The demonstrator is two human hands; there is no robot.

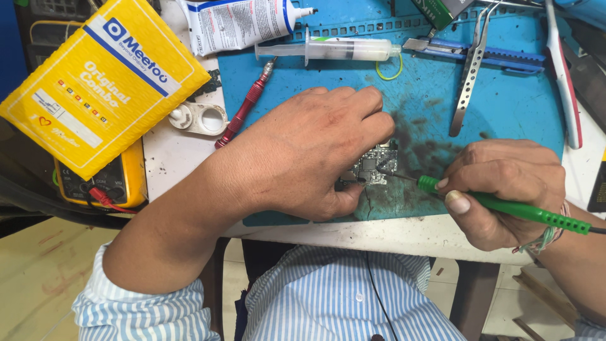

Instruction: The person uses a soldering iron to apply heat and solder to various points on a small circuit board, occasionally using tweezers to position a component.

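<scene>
Work in hand: probing or soldering a small circuit board point(374, 165) that lies near the middle of a blue work mat point(505, 101), on a dark, sooty patch of it.
Left hand point(309, 155): palm down over the board, at its 9 o'clock side; fingers point(369, 110) curled together over the top edge, thumb pressed to the lower left corner, pinning the board flat.
Right hand point(502, 183): at 3 o'clock of the board, fingers closed in a pen grip around a green-handled tool point(505, 205) with a thin metal tip.
Tip: touching or just short of the board's right edge; I cannot tell which.
Progress, as I judge it: the board is bare and held, and the tool is at the contact point, so this looks like mid-work; the stained mat suggests much rework done here. Whether any joint is finished is too small to tell.
Left unused: syringe point(344, 49) at 12 o'clock, steel tweezers point(468, 79) at 1 o'clock, red-handled screwdriver point(243, 107) at 10 o'clock, all lying apart from both hands.
Also there: white tube point(240, 24) at the mat's top, yellow padded envelope point(95, 82) partly covering a yellow multimeter point(120, 180) on the tabletop point(167, 158), far to 9 o'clock.
</scene>
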